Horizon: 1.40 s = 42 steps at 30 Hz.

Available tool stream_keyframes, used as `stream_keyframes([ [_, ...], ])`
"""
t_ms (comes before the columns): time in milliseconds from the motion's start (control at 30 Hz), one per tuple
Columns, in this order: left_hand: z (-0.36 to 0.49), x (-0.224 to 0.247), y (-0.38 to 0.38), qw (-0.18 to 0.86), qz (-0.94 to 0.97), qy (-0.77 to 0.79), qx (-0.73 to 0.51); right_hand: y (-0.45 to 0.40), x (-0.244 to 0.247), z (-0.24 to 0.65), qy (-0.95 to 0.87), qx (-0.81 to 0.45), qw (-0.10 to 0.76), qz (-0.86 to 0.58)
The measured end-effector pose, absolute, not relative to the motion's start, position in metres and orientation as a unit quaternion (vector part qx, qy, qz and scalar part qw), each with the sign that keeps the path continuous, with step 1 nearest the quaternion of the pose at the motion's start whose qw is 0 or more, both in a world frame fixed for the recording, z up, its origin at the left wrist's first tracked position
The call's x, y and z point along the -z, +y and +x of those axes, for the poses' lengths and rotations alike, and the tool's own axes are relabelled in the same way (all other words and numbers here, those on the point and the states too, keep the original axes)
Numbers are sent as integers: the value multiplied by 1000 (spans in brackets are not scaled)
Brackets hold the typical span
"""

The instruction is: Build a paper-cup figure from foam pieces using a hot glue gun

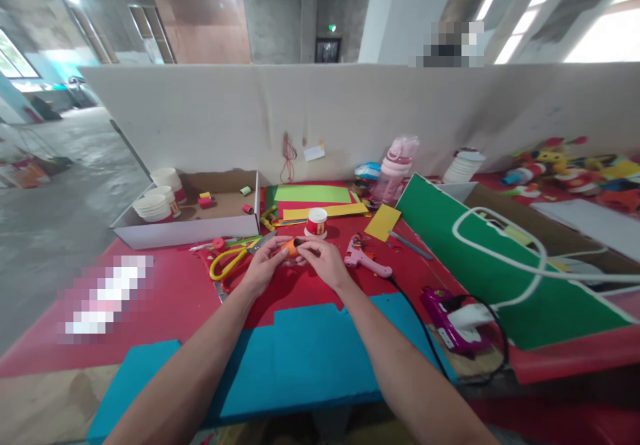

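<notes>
Between my two hands is a small orange paper roll (291, 249) with a dark hollow end facing right. My left hand (265, 261) is closed round its left side. The fingers of my right hand (323, 258) pinch its right end. Just behind the hands stands a white paper cup with a red band (317, 222). Yellow-handled scissors (230, 263) lie beside my left hand, their blades pointing toward the back. To the right of my right hand rests a pink glue gun (367, 261) with a black cord.
An open cardboard box (185, 233) with paper cups stands at the left. Coloured sheets (315, 194) and a pink bottle (393, 171) are at the back. On the right are a green board (490, 271), a purple power strip (453, 325) and a looping white cable.
</notes>
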State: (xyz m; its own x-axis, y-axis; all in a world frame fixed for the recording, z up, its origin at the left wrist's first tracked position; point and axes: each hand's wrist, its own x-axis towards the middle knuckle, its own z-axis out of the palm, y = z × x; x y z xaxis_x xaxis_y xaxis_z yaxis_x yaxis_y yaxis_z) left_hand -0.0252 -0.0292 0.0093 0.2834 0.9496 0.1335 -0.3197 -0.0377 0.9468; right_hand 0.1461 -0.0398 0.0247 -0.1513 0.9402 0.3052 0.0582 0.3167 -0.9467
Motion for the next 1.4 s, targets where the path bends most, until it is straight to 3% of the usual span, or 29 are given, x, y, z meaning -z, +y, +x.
stream_keyframes([
  [367, -26, -20, -33, 593, 528, 355, -493, -38, -21, 147, -638, -415, 499, -414],
  [733, -26, -11, -30, 628, 492, 373, -475, -42, -22, 144, -669, -340, 506, -425],
  [1400, -32, -18, -31, 658, 490, 362, -443, -43, -28, 151, -710, -343, 478, -388],
])
